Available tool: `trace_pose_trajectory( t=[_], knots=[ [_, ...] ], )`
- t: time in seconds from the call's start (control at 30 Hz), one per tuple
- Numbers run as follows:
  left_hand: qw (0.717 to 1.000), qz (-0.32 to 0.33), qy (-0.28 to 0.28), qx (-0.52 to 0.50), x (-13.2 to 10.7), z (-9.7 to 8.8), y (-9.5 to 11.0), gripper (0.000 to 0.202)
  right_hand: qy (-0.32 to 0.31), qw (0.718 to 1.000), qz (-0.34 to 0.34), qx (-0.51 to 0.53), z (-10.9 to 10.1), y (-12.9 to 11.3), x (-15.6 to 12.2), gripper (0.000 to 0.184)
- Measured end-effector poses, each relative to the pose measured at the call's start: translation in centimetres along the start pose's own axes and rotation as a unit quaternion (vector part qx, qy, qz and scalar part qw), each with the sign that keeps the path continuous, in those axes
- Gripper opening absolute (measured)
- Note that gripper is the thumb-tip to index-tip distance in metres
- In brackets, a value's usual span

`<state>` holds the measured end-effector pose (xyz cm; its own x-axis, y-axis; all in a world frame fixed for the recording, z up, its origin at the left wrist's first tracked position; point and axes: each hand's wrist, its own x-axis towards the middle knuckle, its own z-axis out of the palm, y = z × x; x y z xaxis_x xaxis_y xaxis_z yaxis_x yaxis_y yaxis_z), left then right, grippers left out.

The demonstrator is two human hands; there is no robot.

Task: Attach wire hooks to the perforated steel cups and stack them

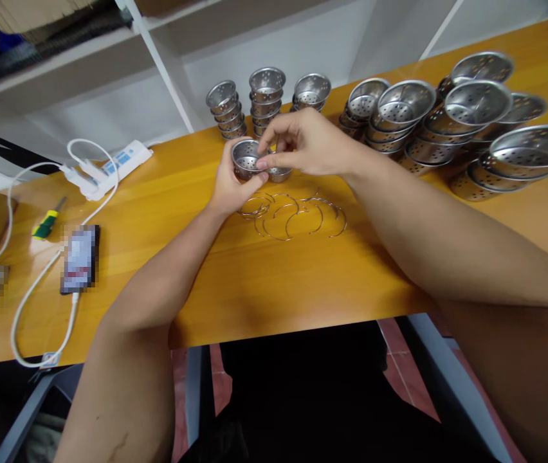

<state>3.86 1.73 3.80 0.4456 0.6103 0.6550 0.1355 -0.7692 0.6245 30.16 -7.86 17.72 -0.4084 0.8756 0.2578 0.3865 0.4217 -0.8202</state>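
At upper centre of the frame, I watch the left hand (228,186) wrap a perforated metal cup (244,154), the right hand (305,143) half-curled at its rim, its hold unclear to me. Likely light, stiff and slick, the cup suits a grip around its wall.

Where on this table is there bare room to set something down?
The widest bare patch of table lies on your side of the wires, between your left forearm and right forearm. A smaller one lies between the phone and left forearm. Stacked cups crowd the back from the middle rightward.
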Motion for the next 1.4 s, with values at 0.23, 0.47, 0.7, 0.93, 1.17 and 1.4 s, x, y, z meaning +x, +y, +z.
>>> trace_pose_trajectory(
  t=[0.23, 0.47, 0.7, 0.93, 1.17, 1.4],
  knots=[
    [0.997, 0.055, 0.043, -0.021, 0.2, -0.2, -2.5, 0.098, 0.051, 0.988, -0.077, -0.123, 1.2, 1.4, -0.4, 0.064],
    [0.995, 0.069, 0.058, -0.037, -0.2, -0.2, -3.2, 0.096, 0.075, 0.984, -0.109, -0.122, 4.1, 3.0, -0.5, 0.060],
    [1.000, 0.019, 0.014, 0.020, -0.5, -0.4, -0.2, 0.104, 0.061, 0.990, -0.075, -0.104, 5.7, 4.0, -0.3, 0.063],
    [0.997, -0.007, -0.024, 0.076, -0.4, 0.2, 1.6, 0.108, 0.069, 0.980, -0.066, -0.172, 4.2, 1.3, -1.0, 0.071],
    [0.997, 0.011, -0.044, 0.059, -0.6, 1.1, 0.2, 0.129, 0.011, 0.971, -0.057, -0.231, 2.4, -0.5, -1.7, 0.091],
    [0.996, -0.049, -0.062, 0.051, -0.9, 0.9, 1.2, 0.126, 0.045, 0.953, 0.030, -0.299, -1.5, -3.0, -2.1, 0.076]
  ],
)
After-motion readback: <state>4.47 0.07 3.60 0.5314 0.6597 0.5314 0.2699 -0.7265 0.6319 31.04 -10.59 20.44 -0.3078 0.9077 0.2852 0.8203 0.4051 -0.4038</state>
